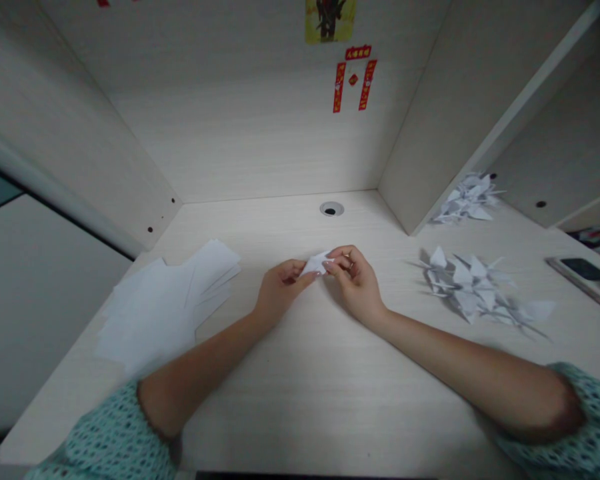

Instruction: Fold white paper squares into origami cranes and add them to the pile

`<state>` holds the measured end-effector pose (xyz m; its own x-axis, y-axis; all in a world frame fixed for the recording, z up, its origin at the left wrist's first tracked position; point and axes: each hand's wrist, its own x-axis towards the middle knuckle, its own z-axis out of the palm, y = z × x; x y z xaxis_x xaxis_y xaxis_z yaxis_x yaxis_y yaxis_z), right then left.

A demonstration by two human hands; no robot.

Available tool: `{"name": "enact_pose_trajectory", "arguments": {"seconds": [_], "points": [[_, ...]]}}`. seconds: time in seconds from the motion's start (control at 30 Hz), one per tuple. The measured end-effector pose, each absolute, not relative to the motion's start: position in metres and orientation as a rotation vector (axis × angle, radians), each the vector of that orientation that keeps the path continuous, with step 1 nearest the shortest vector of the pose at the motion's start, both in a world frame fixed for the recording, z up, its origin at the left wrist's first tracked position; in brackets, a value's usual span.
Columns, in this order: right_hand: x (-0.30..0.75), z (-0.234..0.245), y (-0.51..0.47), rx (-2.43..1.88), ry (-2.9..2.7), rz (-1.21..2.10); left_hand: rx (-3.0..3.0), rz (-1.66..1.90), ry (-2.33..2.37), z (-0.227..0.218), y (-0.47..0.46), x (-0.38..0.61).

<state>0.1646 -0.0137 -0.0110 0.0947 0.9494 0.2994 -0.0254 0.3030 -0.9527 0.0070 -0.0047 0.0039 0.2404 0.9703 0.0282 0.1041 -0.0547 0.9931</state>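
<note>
A small piece of folded white paper (314,264) is held between my two hands above the middle of the desk. My left hand (281,285) pinches its left end between thumb and fingers. At the other end, my right hand (355,279) grips it, thumb below and fingers curled above. Parts of the paper are hidden by my fingers, so its exact folded form is hard to make out. Off to my right lies a pile of folded white paper cranes (473,283). Loose white paper sheets (155,310) are fanned out on the left, beside my left forearm.
A second heap of folded paper pieces (469,198) sits farther back, past the upright divider panel (430,133). A phone (587,270) lies at the right edge. The pale wooden desk (300,393) has a round cable hole (332,209) near the back wall.
</note>
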Motion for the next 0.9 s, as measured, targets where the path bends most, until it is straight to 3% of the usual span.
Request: {"name": "enact_pose_trajectory", "arguments": {"seconds": [0.2, 0.9], "points": [[0.1639, -0.0101, -0.0164, -1.047, -1.317, 0.796, 1.531, 0.928, 1.209, -0.0004, -0.0027, 0.005], [0.1634, -0.0089, -0.0105, -0.981, -1.104, 1.174, 1.442, 0.932, 1.228, 0.001, -0.0011, 0.0039]]}}
